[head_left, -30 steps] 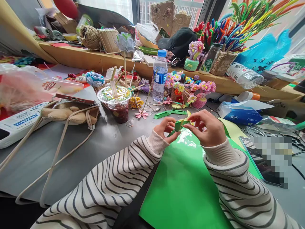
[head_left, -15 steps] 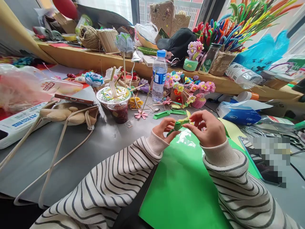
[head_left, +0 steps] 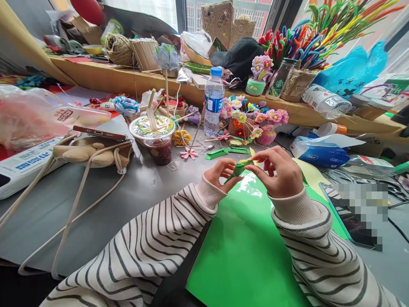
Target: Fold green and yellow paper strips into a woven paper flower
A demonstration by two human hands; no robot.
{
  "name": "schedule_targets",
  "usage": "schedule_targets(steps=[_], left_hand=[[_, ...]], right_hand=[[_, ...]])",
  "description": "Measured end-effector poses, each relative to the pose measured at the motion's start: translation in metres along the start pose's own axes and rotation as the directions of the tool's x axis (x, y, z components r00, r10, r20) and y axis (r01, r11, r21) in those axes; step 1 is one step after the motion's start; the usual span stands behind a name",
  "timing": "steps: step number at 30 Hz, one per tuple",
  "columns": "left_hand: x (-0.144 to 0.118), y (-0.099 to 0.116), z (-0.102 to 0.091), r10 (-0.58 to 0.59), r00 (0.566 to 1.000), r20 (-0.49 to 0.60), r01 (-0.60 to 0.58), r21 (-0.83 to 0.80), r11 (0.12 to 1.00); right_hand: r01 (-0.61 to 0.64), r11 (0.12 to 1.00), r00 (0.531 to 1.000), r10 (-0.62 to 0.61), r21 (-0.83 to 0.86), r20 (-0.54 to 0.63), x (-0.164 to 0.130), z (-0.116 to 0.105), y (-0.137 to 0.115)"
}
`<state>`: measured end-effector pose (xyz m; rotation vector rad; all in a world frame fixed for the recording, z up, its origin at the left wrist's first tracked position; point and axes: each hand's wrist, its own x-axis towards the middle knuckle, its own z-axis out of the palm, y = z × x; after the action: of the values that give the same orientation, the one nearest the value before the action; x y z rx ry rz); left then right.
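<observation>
Head view: against the frame half a second earlier, little has changed — both hands remain raised over the green paper sheet (head_left: 252,243). The left hand (head_left: 220,170) and right hand (head_left: 279,170) pinch a rolled green paper strip (head_left: 238,169) between closed fingertips, the right hand's grip shifted slightly. Beyond stand a sealed drink cup (head_left: 156,138), a water bottle (head_left: 214,100) and small paper flowers (head_left: 252,119) — none obstructing.
</observation>
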<state>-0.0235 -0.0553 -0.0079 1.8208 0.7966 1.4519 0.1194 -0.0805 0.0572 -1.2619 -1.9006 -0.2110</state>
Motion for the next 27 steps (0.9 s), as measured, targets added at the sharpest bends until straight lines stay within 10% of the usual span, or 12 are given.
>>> schedule_targets(steps=[12,27], left_hand=[[0.0,-0.002,-0.001,-0.101,0.991,0.093,0.113,-0.134,0.985],[-0.001,0.0,-0.006,-0.046,0.987,0.151,0.035,0.078,0.996]], right_hand=[[-0.073,0.991,0.987,0.055,0.113,0.153,0.003,0.0,0.006],[0.032,0.997,0.981,-0.044,0.069,0.191,0.002,0.0,0.018]])
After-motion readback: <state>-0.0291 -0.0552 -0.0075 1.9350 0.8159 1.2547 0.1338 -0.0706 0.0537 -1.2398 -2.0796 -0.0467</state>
